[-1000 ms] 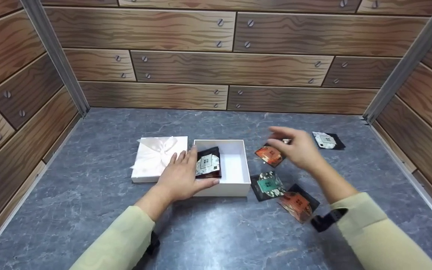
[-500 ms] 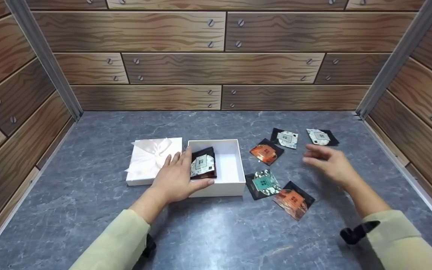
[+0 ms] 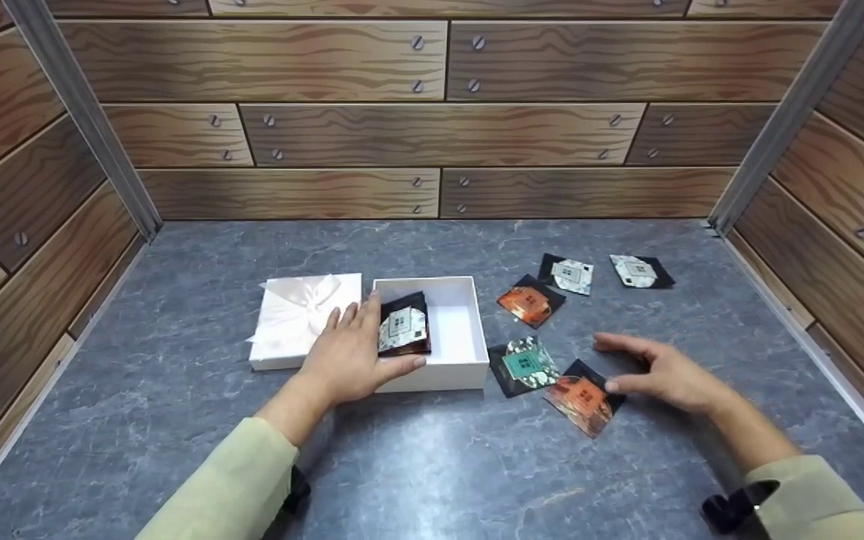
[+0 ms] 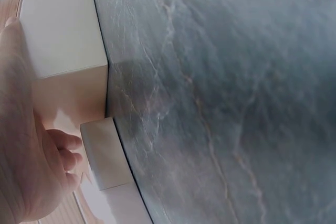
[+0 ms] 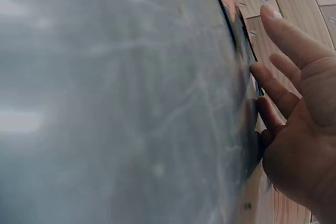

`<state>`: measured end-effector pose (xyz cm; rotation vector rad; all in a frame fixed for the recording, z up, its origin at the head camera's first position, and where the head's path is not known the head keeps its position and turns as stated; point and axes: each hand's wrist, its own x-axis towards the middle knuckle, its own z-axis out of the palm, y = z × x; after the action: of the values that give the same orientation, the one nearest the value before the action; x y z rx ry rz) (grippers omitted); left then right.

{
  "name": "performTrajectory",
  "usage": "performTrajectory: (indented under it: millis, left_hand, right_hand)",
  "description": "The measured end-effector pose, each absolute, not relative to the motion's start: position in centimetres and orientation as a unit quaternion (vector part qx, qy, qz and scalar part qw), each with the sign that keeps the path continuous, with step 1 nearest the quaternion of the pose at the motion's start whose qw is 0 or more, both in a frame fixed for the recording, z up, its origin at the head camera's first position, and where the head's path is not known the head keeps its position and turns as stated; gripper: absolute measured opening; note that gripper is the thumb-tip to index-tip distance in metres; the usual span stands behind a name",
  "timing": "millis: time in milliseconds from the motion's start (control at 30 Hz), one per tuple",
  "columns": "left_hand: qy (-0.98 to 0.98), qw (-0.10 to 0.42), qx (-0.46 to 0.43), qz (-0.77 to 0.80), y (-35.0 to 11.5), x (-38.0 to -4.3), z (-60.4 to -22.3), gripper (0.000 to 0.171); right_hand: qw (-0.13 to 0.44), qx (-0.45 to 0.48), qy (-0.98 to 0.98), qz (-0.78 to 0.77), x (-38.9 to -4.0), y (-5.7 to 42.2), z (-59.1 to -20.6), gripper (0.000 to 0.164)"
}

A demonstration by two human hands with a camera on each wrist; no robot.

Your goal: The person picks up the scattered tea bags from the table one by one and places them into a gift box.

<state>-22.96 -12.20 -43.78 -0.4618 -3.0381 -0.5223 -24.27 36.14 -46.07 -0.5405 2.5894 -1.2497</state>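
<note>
My left hand (image 3: 343,356) rests on the left wall and front left corner of a white box (image 3: 469,375). In the left wrist view, its thumb lies along the box (image 4: 65,30) and the other fingers reach down beside it. Inside the box's left half lies a stack of flat packets (image 3: 404,326), a white-labelled one on top. My right hand (image 3: 676,375) hovers over the table with thumb and fingers spread, holding nothing. Its thumb tip is at the edge of an orange-and-black packet (image 3: 582,397); whether they touch I cannot tell. A green-and-black packet (image 3: 523,365) lies left of that one.
Left of the box is a white lid (image 3: 274,322) with a pale pink bow (image 3: 310,300). Farther back lie another orange packet (image 3: 529,301) and two white-labelled packets, one (image 3: 571,274) beside it and one (image 3: 638,271) farther right. Wood-patterned panels (image 3: 342,135) enclose the grey marbled table (image 3: 199,360).
My right hand has moved away from the back packets, first rightward, then toward me beside the front orange packet, its thumb and fingers spreading. The left hand has stayed on the box.
</note>
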Motion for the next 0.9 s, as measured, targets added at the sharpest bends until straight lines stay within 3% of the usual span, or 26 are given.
performTrajectory:
  millis: [567, 900]
  left_hand:
    - [-0.974, 0.008, -0.148, -0.173, -12.3, -23.0, -43.8, 0.129]
    - [-0.975, 0.011, -0.145, -0.169, -12.2, -23.0, -43.9, 0.130]
  right_hand:
    - [0.073, -0.229, 0.912, -0.331, -22.9, 34.8, -46.1, 0.098]
    - [0.060, -0.207, 0.911, -0.352, -23.5, 35.0, -46.2, 0.082]
